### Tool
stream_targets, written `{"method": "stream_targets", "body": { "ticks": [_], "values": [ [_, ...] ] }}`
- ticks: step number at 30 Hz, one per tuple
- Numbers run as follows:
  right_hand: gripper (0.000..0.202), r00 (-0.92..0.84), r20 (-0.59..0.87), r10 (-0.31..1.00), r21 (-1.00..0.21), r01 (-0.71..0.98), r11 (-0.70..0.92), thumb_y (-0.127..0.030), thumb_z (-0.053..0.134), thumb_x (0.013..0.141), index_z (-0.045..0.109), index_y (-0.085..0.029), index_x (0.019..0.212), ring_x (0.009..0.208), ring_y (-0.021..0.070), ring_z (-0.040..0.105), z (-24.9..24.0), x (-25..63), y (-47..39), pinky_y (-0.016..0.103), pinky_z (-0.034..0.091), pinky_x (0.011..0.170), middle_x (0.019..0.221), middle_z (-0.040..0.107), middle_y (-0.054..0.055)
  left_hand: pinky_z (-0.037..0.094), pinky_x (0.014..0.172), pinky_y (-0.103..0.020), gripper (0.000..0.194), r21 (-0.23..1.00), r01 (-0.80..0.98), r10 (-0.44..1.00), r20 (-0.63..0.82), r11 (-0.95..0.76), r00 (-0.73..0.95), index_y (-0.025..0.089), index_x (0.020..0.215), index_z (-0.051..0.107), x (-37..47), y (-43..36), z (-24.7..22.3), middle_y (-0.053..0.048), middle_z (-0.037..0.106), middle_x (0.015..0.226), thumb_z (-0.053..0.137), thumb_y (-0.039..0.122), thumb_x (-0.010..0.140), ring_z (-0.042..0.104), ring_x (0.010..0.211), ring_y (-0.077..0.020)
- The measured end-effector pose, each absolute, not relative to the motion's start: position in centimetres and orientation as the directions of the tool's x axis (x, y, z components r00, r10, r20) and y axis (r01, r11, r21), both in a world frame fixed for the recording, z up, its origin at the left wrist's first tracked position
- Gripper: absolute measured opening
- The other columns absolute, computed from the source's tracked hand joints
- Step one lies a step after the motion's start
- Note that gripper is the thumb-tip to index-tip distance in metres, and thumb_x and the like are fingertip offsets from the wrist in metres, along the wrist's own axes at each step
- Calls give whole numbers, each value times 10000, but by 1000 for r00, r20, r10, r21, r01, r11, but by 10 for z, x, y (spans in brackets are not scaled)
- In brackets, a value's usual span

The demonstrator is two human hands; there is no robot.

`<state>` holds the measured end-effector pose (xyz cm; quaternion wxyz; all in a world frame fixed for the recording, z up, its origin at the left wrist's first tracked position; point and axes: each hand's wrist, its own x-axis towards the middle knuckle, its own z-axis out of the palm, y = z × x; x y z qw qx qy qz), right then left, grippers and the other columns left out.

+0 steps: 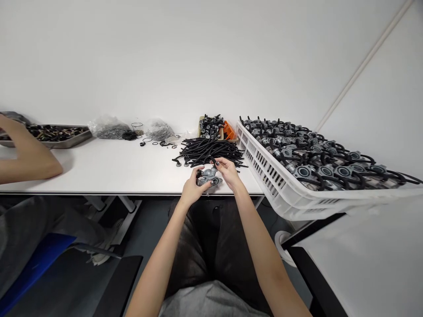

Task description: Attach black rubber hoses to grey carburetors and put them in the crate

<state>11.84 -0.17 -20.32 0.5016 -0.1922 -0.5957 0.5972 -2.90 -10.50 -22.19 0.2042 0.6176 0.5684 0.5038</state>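
Near the table's front edge, my left hand (194, 187) is closed around a grey metal carburetor-like part (211, 178), its thumb across the front. My right hand (228, 171) pinches a small black fitting (213, 162) at the top of that part, fingers closed. Just behind both hands lies a pile of black rubber hoses (211, 149). Behind the hoses stands a small container of black and grey fittings (211, 127), beside an orange bin (228, 131).
A white crate (274, 180) full of similar metal parts with hoses stands at the right. Plastic bags (110, 127) and black rings (147, 139) lie toward the back left. Another person's arm (33, 158) rests by a metal tray (71, 140) at far left.
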Motion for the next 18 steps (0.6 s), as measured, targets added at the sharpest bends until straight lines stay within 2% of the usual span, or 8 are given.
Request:
{"method": "stream_targets", "body": {
  "ticks": [4,10,13,18],
  "values": [
    [172,-518,373,770,-909,-371,190,-309,645,931,663,-142,967,913,177,668,-202,121,3,389,553,846,999,692,38,508,941,-505,543,826,493,918,377,-274,-122,191,1375,466,-31,-106,-221,-92,636,1181,635,395,900,637,1024,-243],
    [179,-618,376,690,-899,-424,111,-309,638,935,649,-144,1006,917,177,661,-205,119,10,374,563,814,1040,674,45,452,1023,-554,598,826,454,921,388,-334,-29,207,1432,407,-40,-104,-220,-124,561,1350,619,404,908,585,1169,-284],
    [181,-642,365,674,-900,-428,80,-303,638,935,644,-144,1021,894,171,660,-207,116,13,361,568,788,1044,669,45,410,1069,-573,613,826,421,917,399,-374,33,215,1452,387,-46,-102,-219,-133,496,1441,610,406,913,536,1252,-302],
    [177,-635,349,689,-903,-424,66,-306,638,935,645,-142,1003,871,165,661,-208,116,10,353,567,776,1014,673,39,376,1102,-578,615,833,384,912,402,-399,78,220,1461,376,-50,-101,-219,-136,460,1477,599,407,919,501,1297,-308]
  ]
}}
